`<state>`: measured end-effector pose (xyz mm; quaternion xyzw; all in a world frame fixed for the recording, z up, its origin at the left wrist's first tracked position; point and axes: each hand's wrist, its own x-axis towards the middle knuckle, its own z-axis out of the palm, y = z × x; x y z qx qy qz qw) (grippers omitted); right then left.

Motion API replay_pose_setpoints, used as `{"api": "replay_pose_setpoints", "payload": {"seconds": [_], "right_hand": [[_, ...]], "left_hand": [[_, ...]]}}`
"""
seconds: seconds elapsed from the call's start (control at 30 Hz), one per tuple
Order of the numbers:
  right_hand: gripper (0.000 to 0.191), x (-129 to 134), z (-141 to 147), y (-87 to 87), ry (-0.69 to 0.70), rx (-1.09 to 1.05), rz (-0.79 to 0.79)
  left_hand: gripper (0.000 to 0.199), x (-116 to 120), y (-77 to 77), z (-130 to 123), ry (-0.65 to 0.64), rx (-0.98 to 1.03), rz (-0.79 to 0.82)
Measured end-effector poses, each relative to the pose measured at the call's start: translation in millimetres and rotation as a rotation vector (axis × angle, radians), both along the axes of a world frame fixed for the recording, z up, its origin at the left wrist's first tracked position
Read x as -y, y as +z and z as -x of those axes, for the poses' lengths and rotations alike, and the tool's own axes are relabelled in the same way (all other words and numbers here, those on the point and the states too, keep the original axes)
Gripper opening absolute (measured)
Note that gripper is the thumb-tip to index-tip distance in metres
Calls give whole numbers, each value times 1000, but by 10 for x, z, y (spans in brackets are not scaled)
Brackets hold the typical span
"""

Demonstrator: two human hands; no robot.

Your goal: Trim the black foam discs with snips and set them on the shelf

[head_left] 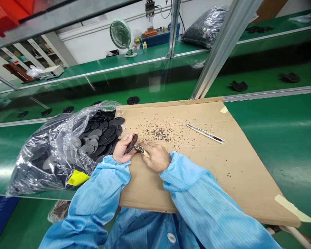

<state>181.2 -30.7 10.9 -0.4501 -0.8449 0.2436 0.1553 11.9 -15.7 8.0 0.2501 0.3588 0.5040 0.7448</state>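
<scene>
My left hand [121, 150] is closed on a thin dark disc [131, 144], which it holds tilted on edge above the cardboard sheet [155, 190]. Wrapped in my right hand [157, 157] is a pair of pliers or nippers [142, 150] with pale handles; the metal jaws meet the disc's edge. Just beyond both hands, small black scraps [160, 135] lie scattered over the cardboard. Left of my left hand, a clear plastic bag [59, 138] spills many black discs [106, 135] from its mouth.
A utility knife [206, 134] lies on the cardboard to the right. Behind, a green conveyor belt [155, 83] carries several black discs, with a metal post [223, 48] rising beside it. On the far ledge stand a green fan [120, 34] and a filled plastic bag [204, 27].
</scene>
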Motion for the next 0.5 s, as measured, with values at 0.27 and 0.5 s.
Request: {"api": "replay_pose_setpoints", "payload": {"seconds": [0.27,0.5], "right_hand": [[41,-8,2,34,-9,136,-38],[40,-2,6,32,-21,80,-32]], "left_hand": [[22,-1,-25,-1,13,-12,47],[16,-11,-25,-22,23,46,67]]}}
